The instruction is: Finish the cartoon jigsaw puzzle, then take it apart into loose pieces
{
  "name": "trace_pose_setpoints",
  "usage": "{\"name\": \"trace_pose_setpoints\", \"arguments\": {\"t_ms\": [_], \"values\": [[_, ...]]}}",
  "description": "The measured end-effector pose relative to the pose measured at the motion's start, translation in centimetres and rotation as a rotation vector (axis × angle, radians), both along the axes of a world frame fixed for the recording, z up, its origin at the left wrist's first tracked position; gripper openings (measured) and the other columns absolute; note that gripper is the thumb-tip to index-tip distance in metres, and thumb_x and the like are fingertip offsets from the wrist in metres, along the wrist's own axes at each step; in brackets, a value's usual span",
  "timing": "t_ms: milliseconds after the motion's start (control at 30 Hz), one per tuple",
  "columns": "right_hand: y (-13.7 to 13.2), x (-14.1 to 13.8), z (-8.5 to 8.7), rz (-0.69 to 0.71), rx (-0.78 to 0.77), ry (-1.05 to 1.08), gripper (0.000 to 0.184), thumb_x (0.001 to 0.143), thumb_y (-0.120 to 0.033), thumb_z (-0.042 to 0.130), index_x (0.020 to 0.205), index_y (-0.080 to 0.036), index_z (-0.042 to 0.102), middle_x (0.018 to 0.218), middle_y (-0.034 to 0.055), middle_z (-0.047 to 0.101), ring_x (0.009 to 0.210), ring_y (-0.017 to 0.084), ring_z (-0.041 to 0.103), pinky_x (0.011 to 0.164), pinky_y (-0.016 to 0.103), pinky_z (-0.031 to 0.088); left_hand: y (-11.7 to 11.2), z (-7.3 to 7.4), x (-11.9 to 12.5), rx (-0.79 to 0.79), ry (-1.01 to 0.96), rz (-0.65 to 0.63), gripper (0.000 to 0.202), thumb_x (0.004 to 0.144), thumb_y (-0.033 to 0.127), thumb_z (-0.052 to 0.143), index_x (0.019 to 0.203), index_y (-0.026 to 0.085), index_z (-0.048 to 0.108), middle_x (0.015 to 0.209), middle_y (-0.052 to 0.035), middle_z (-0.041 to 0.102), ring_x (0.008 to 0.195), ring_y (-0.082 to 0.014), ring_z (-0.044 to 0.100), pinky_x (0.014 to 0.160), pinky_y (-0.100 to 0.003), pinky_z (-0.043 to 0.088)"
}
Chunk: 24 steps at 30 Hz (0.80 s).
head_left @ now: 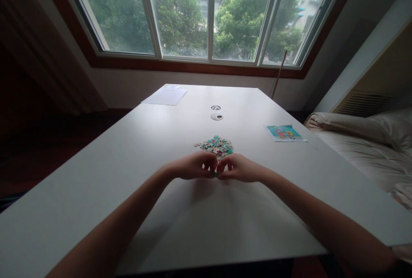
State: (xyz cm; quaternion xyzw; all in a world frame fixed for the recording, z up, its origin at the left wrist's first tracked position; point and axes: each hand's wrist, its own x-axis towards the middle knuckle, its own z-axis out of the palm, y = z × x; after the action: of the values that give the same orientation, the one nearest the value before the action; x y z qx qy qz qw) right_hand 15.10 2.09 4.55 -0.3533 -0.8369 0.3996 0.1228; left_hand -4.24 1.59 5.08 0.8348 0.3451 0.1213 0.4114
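A small heap of loose jigsaw pieces [216,145], mostly teal and pale, lies on the white table [128,158]. Just in front of the heap my left hand [195,166] and my right hand [240,168] meet, fingertips pinched together. Both are closed on small puzzle pieces between them, with a bit of green showing where the fingers touch. The pieces themselves are mostly hidden by my fingers.
A colourful picture card [285,133] lies to the right on the table. A white sheet of paper [165,96] sits at the far left, and two round cable holes [216,116] are in the middle. A bed with pale bedding [360,140] stands at the right.
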Motion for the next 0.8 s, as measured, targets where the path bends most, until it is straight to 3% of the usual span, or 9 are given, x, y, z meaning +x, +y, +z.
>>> {"name": "trace_pose_setpoints", "arguments": {"t_ms": [133, 200, 300, 400, 467, 633, 800], "values": [[2.1, 0.6, 0.4, 0.004, -0.33, 0.182, 0.023, 0.072, -0.034, 0.058, 0.079, -0.012, 0.063, 0.065, -0.0004, 0.058, 0.055, 0.007, 0.045, 0.05, 0.019, 0.032, 0.8, 0.0, -0.7, -0.112, -0.328, 0.168, 0.018, 0.072, 0.027, 0.06, 0.08, 0.013, 0.052, 0.072, 0.0, 0.054, 0.068, -0.0107, 0.05, 0.061, -0.023, 0.041], [3.3, 0.8, 0.3, -0.068, -0.37, 0.2, 0.029, 0.073, -0.038, 0.057, 0.082, -0.011, 0.062, 0.064, -0.0001, 0.057, 0.051, 0.006, 0.042, 0.046, 0.019, 0.029, 1.3, -0.3, -1.0, -0.129, -0.431, 0.282, 0.022, 0.07, 0.029, 0.062, 0.08, 0.013, 0.051, 0.072, -0.0007, 0.056, 0.069, -0.0118, 0.052, 0.064, -0.025, 0.043], [4.8, 0.5, -0.1, -0.191, -0.163, 0.127, 0.028, 0.075, -0.037, 0.055, 0.085, -0.011, 0.063, 0.067, 0.002, 0.059, 0.055, 0.008, 0.046, 0.051, 0.021, 0.033, 2.3, -1.0, -1.4, -0.043, -0.408, 0.444, 0.023, 0.07, 0.029, 0.061, 0.082, 0.012, 0.052, 0.071, -0.002, 0.059, 0.067, -0.0128, 0.054, 0.063, -0.027, 0.043], [5.6, -0.3, -0.7, -0.272, 0.294, 0.013, 0.022, 0.076, -0.031, 0.056, 0.084, -0.014, 0.066, 0.079, 0.0059, 0.061, 0.072, 0.014, 0.052, 0.068, 0.026, 0.038, 3.4, -2.1, -1.8, 0.212, -0.179, 0.581, 0.018, 0.072, 0.028, 0.057, 0.081, 0.012, 0.058, 0.072, -0.0036, 0.061, 0.065, -0.0134, 0.053, 0.062, -0.027, 0.043], [5.8, -0.8, -1.0, -0.238, 0.504, -0.038, 0.021, 0.072, -0.032, 0.061, 0.086, -0.017, 0.066, 0.086, 0.0073, 0.06, 0.081, 0.016, 0.052, 0.075, 0.028, 0.037, 3.9, -2.8, -2.0, 0.337, -0.054, 0.603, 0.015, 0.072, 0.026, 0.056, 0.08, 0.015, 0.061, 0.076, -0.0034, 0.062, 0.07, -0.0151, 0.054, 0.068, -0.029, 0.043], [5.4, -1.6, -1.6, -0.106, 0.58, -0.15, 0.023, 0.066, -0.036, 0.068, 0.08, -0.018, 0.067, 0.081, 0.0065, 0.059, 0.079, 0.017, 0.051, 0.074, 0.028, 0.038, 4.2, -3.9, -2.3, 0.53, 0.17, 0.739, 0.024, 0.073, 0.028, 0.056, 0.096, 0.02, 0.061, 0.105, -0.0065, 0.057, 0.1, -0.0244, 0.045, 0.085, -0.038, 0.036], [5.7, -1.6, -1.4, -0.166, 0.627, -0.126, 0.027, 0.081, -0.037, 0.05, 0.077, -0.017, 0.067, 0.081, 0.0075, 0.061, 0.079, 0.016, 0.052, 0.078, 0.029, 0.037, 4.0, -4.1, -2.4, 0.512, 0.277, 0.769, 0.026, 0.079, 0.033, 0.047, 0.097, 0.02, 0.061, 0.107, -0.0089, 0.056, 0.101, -0.0274, 0.046, 0.085, -0.04, 0.036]]}}
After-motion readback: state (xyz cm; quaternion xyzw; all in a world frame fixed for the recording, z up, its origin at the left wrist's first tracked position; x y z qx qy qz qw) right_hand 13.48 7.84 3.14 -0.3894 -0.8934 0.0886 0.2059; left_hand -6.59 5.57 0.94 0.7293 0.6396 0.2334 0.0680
